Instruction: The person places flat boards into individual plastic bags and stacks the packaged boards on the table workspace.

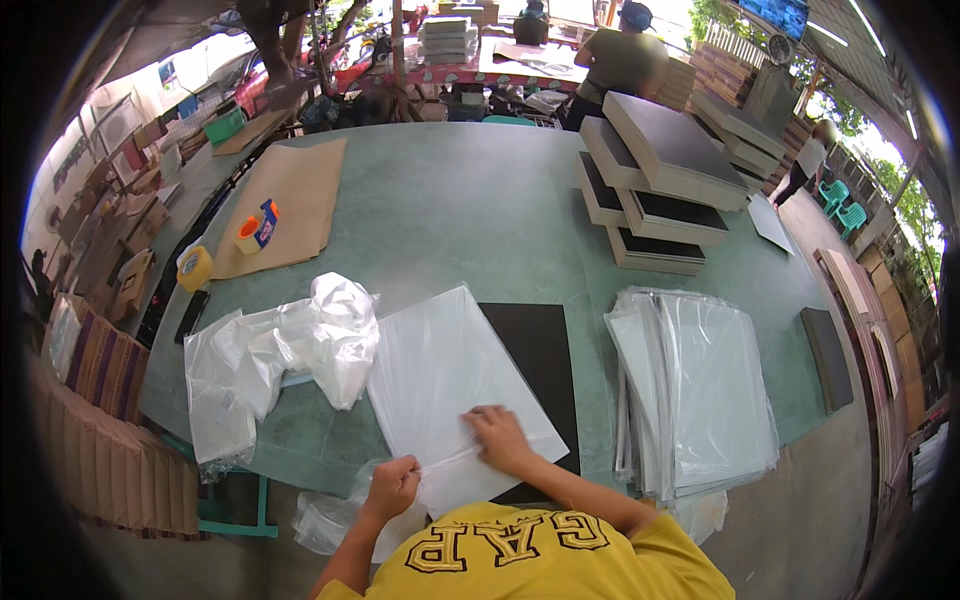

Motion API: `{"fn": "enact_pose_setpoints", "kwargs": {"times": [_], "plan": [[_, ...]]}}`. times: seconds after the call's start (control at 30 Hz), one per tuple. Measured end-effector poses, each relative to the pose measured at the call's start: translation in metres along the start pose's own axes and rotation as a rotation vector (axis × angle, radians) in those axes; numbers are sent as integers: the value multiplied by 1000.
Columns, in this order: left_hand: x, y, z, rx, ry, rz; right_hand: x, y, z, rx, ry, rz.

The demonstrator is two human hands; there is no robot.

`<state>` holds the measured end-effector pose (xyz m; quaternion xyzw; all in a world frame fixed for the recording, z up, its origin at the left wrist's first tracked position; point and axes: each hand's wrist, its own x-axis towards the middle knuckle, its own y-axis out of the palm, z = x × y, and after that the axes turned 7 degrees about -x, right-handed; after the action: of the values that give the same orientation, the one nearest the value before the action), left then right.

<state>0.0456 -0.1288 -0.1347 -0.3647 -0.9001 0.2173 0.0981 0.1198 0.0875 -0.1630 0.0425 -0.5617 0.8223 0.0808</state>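
Observation:
A large white sheet (450, 370) in a clear plastic bag lies tilted in front of me, partly over a black board (535, 350). My left hand (394, 488) is closed on the near left edge of the plastic bag (366, 480); loose film hangs over the table edge beside it. On the sheet's lower right part rests my right hand (497, 438), slightly blurred, its fingers stretched out. Left of the sheet is a crumpled heap of clear plastic bags (300, 345). To the right, a stack of white sheets in clear plastic (705, 390) reaches the near edge.
Black-topped boxes (665, 160) are piled at the far right of the green table (440, 210). Brown cardboard (285, 205) at the left bears a tape dispenser (260, 228), with a yellow tape roll (194, 267) nearby. A dark block (826, 358) lies near the right edge. Other people stand beyond.

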Motion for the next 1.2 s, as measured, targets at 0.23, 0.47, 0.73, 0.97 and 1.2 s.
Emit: {"fn": "enact_pose_setpoints", "kwargs": {"times": [0.23, 0.47, 0.73, 0.97, 1.2], "plan": [[-6, 10, 33, 348, -30, -282, -52, -58, -59, 32, 359, 58], [-18, 19, 23, 320, -34, -269, -119, -63, -27, 269, 507, 221], [-61, 17, 9, 30, -443, -206, -164, -47, -13, 286, 552, 83], [-32, -19, -27, -200, -294, -258, -110, -101, 5, 105, 255, -186], [34, 2, -143, -124, 475, -288, -34, -107, -10, -118, 144, -254]]}}
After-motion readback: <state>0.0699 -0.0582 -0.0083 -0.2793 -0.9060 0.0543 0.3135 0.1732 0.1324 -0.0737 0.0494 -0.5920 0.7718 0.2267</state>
